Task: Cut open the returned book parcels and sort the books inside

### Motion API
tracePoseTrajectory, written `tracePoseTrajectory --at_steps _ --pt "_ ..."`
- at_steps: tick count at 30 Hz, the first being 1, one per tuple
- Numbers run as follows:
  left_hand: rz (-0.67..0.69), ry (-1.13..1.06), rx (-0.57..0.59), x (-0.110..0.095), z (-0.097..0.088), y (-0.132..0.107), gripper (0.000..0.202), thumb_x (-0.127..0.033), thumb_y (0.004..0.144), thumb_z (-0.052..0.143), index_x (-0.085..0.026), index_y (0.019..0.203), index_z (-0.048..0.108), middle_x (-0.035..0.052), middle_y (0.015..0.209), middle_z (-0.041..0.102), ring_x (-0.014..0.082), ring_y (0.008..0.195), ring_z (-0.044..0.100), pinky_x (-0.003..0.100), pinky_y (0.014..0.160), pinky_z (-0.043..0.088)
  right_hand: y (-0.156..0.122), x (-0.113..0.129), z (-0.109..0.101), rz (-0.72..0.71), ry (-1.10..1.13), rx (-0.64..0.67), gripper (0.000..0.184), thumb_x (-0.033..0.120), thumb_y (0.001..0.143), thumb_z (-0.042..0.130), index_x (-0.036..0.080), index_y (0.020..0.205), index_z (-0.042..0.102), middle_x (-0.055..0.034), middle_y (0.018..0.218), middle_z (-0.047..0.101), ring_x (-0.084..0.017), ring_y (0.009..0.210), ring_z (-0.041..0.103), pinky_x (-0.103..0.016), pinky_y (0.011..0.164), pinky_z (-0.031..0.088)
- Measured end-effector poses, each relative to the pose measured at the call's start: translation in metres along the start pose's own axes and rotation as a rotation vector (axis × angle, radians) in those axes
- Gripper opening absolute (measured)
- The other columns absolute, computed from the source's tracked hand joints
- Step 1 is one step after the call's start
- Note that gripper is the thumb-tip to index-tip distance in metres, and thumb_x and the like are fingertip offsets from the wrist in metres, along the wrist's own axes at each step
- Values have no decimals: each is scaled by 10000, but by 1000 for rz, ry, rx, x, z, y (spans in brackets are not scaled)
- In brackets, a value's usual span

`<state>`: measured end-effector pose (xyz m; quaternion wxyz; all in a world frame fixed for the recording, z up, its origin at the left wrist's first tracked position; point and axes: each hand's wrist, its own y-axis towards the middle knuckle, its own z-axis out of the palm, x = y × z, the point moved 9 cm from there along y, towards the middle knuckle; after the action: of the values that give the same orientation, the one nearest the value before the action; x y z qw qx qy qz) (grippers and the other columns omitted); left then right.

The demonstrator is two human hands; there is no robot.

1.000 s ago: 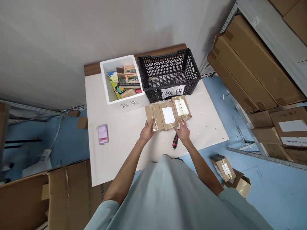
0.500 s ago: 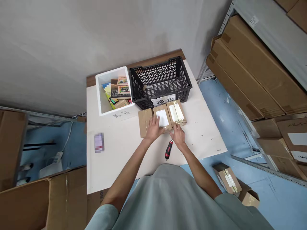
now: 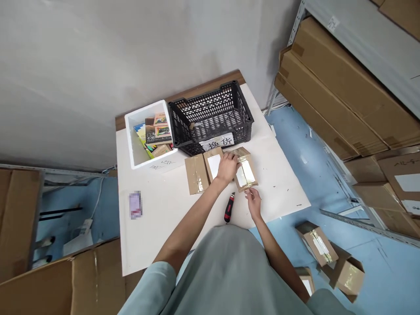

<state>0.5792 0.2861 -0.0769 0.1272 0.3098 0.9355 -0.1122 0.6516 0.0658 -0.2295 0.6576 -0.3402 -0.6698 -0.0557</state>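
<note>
Three small taped cardboard parcels lie in a row on the white table [image 3: 157, 218]: a left parcel [image 3: 196, 174], a middle parcel [image 3: 213, 164] with a white label, and a right parcel [image 3: 245, 174] with a white label. My left hand [image 3: 227, 166] reaches across and grips the left edge of the right parcel, fingers curled. My right hand [image 3: 253, 202] sits at that parcel's near edge, fingers loosely bent, holding nothing visible. A red and black utility knife [image 3: 229, 208] lies on the table between my arms.
A black plastic crate [image 3: 210, 116] with a paper sign and a white foam box [image 3: 146, 133] of books stand at the table's back. A phone [image 3: 134, 204] lies left. Cardboard cartons fill metal shelves [image 3: 348, 87] at right; small parcels [image 3: 316, 247] lie on the blue floor.
My left hand moved from the left and middle parcels across to the right parcel. The right parcel has shifted nearer and turned slightly. My right hand drew back a little.
</note>
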Motion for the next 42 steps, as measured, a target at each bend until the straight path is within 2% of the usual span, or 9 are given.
tracePoseTrajectory --at_steps 4,8,14,17,20,26,31,36,42 --pt "144 -92 -47 -28 0 -31 367 -225 1119 657 -118 1462 734 219 1484 751 360 1355 730 521 1182 600 1 -7 -18 63 54 -79 800 931 908 557 185 1158 704 -191 1183 821 -326 1102 823 -486 917 701" --pt "253 -217 -224 -46 -26 -77 371 -306 1170 609 -181 1496 734 170 1534 752 312 1417 741 490 1228 616 -8 17 -62 -32 27 -295 705 879 901 613 206 1094 690 -157 1108 820 -307 1060 812 -507 966 683" --pt "102 -446 -484 -10 -83 -189 377 -412 1197 583 -216 1433 802 119 1465 815 280 1360 797 473 1225 654 -48 107 -104 -284 -25 -390 594 716 941 786 178 1191 792 -146 1144 840 -292 1081 812 -474 1003 679" --pt "-86 -563 -581 36 -101 -262 355 -441 1185 603 -260 1374 843 67 1398 849 281 1315 822 483 1206 674 -79 147 -73 -385 -140 -265 487 657 970 814 197 1124 849 -105 1079 839 -265 1017 813 -442 972 698" --pt "-291 -697 -627 89 -100 -341 351 -490 1146 665 -278 1346 862 38 1392 852 295 1290 831 488 1138 712 -113 157 -14 -419 -243 -90 442 644 994 800 213 1065 874 -87 1037 836 -245 954 811 -415 931 716" --pt "-689 -839 -538 202 -39 -475 419 -570 1059 697 -262 1284 872 48 1286 885 300 1110 865 481 1050 726 -169 99 115 -302 -354 183 456 652 968 774 211 1023 879 -105 1038 870 -273 937 838 -424 928 725" --pt "-844 -923 -490 276 28 -542 427 -573 1029 665 -222 1200 839 100 1242 886 311 1211 835 451 1060 693 -201 38 195 -165 -499 320 366 571 954 784 220 993 877 -114 1038 900 -311 987 862 -460 984 721" --pt "-900 -979 -427 316 74 -568 352 -503 1011 661 -215 1157 801 119 1201 883 305 1216 830 449 1084 669 -225 4 229 -131 -578 321 296 487 972 756 223 1023 880 -108 1097 907 -317 1055 867 -464 1048 699" --pt "-755 -1118 -370 327 97 -575 482 -491 1077 546 -200 1379 785 129 1460 814 292 1389 757 464 1210 618 -236 -12 206 -141 -592 288 482 471 1084 554 166 1342 823 -169 1383 851 -293 1222 829 -472 1150 645"
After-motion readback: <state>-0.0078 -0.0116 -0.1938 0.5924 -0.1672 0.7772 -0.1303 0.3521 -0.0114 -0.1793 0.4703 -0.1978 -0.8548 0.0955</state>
